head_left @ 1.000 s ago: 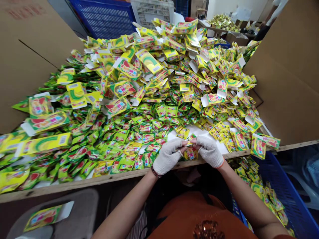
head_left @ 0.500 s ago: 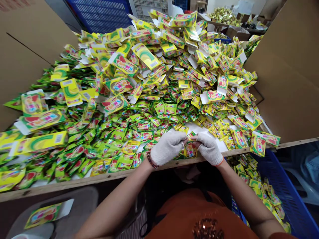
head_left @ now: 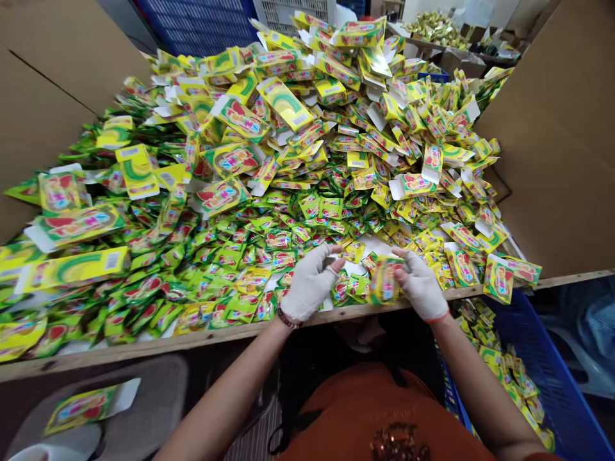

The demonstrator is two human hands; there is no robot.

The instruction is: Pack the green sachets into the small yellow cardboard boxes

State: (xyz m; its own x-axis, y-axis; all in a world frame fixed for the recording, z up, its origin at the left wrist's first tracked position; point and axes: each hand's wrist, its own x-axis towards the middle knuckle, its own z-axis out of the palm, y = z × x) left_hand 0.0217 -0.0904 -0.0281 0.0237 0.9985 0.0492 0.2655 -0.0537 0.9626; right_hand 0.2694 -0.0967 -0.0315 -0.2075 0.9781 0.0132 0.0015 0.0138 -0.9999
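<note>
My right hand [head_left: 423, 285], in a white fingerless glove, grips a small candy box [head_left: 384, 280] at its right side; motion smears the print on it. My left hand [head_left: 310, 282], gloved alike and with a beaded bracelet at the wrist, is apart from the box, its fingers spread and nothing in them. Both hands are over the front edge of the table [head_left: 192, 341]. Between and around them lie green candy sachets [head_left: 353, 288] and a few yellow sachets [head_left: 353, 250]. A large heap of yellow-green candy boxes [head_left: 286, 105], many with white flaps out, rises behind the hands.
Cardboard walls [head_left: 552, 147] flank the heap on both sides. Below the table at right, a blue crate [head_left: 552, 371] holds small yellow packs. A stool [head_left: 158, 390] at lower left carries one flat box [head_left: 86, 410]. Behind the heap stands another blue crate [head_left: 196, 25].
My left hand has let go of the candy box and moved left, fingers opening. My right hand has shifted right, with the box still in it.
</note>
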